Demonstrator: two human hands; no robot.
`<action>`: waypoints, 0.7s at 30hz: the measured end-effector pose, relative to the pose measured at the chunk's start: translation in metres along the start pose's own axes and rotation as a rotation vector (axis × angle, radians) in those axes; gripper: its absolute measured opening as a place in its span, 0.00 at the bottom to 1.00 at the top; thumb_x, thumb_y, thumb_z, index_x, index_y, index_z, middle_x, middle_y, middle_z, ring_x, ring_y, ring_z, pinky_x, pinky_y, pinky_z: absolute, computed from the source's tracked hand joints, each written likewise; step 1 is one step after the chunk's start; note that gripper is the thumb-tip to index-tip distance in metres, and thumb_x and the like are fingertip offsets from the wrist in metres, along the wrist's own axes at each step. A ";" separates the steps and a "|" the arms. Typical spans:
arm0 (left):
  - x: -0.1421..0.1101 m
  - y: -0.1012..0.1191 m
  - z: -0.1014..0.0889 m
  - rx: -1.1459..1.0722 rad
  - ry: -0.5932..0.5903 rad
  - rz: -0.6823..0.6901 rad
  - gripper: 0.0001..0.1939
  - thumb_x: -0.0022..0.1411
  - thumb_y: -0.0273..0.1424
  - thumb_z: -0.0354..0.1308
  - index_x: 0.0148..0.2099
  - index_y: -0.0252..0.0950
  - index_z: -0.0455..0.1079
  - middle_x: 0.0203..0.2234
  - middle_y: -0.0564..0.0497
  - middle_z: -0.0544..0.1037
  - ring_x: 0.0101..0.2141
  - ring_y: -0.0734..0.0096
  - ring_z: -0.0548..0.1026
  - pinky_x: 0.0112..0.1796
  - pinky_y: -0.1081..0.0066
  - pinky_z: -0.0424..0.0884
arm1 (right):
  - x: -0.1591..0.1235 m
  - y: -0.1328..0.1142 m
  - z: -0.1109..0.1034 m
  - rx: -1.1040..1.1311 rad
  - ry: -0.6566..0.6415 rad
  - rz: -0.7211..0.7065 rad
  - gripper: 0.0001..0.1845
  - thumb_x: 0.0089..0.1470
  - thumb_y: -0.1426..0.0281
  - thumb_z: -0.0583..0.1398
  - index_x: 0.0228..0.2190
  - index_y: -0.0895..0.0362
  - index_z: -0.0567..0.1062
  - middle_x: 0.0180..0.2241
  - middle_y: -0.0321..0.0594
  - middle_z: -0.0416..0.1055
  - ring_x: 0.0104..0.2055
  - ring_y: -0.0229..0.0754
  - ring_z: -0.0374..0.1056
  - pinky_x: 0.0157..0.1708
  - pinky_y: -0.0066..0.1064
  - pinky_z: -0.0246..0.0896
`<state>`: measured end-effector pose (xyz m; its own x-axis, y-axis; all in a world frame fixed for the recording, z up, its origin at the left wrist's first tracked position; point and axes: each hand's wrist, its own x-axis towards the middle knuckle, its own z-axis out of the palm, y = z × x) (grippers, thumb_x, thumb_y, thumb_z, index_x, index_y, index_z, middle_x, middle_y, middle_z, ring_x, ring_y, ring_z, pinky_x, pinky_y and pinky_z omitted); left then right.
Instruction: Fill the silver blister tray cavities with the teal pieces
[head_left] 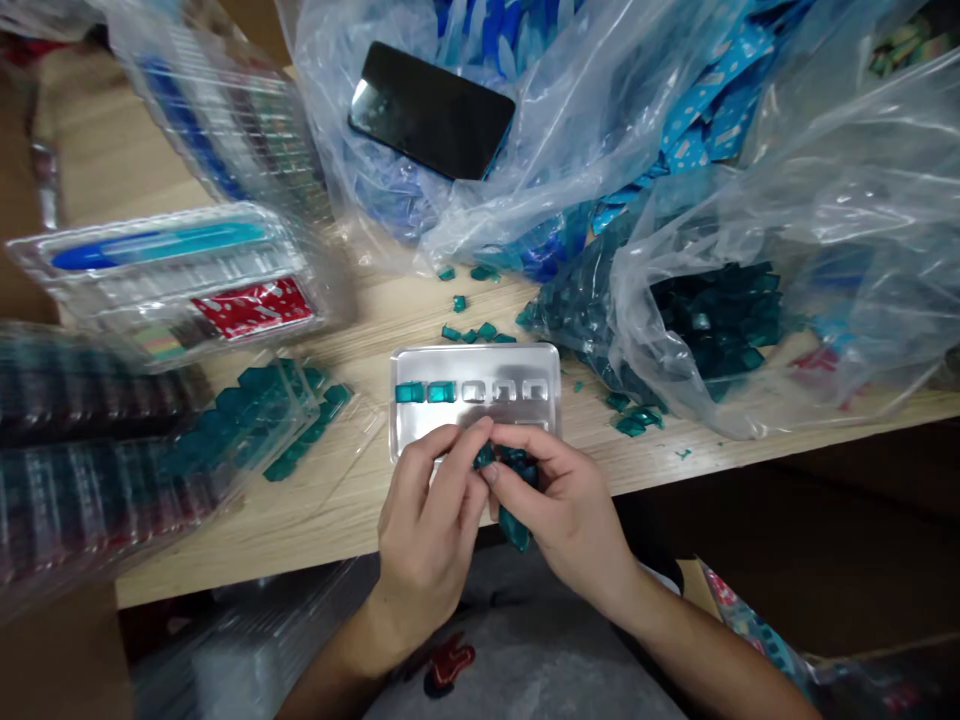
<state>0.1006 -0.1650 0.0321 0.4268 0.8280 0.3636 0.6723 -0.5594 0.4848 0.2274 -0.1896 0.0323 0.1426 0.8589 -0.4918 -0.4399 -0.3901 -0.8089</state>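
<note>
Showing dark teal, glossy and translucent with angular faces, the small pieces point(514, 528) sat in the person's grasp, at the near edge of a shallow silvery tray point(525, 425). The right hand point(577, 505) was curled around several of them, one poking out below its palm, its thumb and forefinger meeting the other hand's fingers. The left hand point(427, 510) was nearly closed, fingertips pinched at a single piece point(484, 457). Farther on, two brighter teal blocks point(441, 391) filled the leftmost slots in the tray's row of five. Past its far rim, loose teal bits point(486, 332) lay scattered on the wooden table point(352, 510). Beyond, rightward, an open clear bag point(637, 285) held a similar heap; farthest off, a black phone point(431, 110) rested on another plastic bag point(487, 220).
</note>
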 end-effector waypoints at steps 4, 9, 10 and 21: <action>0.002 -0.007 -0.010 -0.212 -0.099 -0.062 0.14 0.65 0.21 0.53 0.51 0.39 0.70 0.43 0.51 0.73 0.46 0.76 0.73 0.47 0.78 0.71 | 0.002 -0.001 -0.002 0.039 -0.021 0.032 0.12 0.48 0.72 0.63 0.37 0.52 0.81 0.25 0.32 0.73 0.24 0.31 0.63 0.25 0.26 0.59; 0.018 -0.030 -0.010 -0.270 -0.067 -0.079 0.13 0.64 0.22 0.56 0.50 0.40 0.68 0.40 0.52 0.76 0.43 0.73 0.75 0.43 0.71 0.73 | 0.010 -0.005 -0.012 0.280 -0.110 0.153 0.12 0.50 0.69 0.66 0.39 0.50 0.81 0.25 0.30 0.71 0.21 0.27 0.63 0.21 0.21 0.56; 0.024 -0.036 -0.007 -0.178 -0.009 -0.021 0.13 0.63 0.22 0.58 0.49 0.39 0.69 0.39 0.51 0.77 0.42 0.71 0.75 0.42 0.69 0.72 | 0.010 -0.006 -0.014 0.307 -0.105 0.155 0.12 0.50 0.69 0.66 0.39 0.50 0.81 0.26 0.30 0.71 0.21 0.26 0.63 0.20 0.20 0.55; 0.033 -0.056 0.007 0.160 -0.063 0.441 0.15 0.61 0.22 0.61 0.50 0.35 0.69 0.37 0.47 0.80 0.38 0.64 0.73 0.43 0.63 0.68 | 0.007 -0.017 -0.030 0.420 -0.032 0.131 0.07 0.52 0.68 0.66 0.36 0.52 0.81 0.28 0.32 0.73 0.22 0.27 0.65 0.16 0.18 0.51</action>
<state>0.0811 -0.1057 0.0114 0.7251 0.5160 0.4561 0.5011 -0.8496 0.1645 0.2622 -0.1869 0.0332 0.0375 0.8236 -0.5659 -0.7757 -0.3330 -0.5361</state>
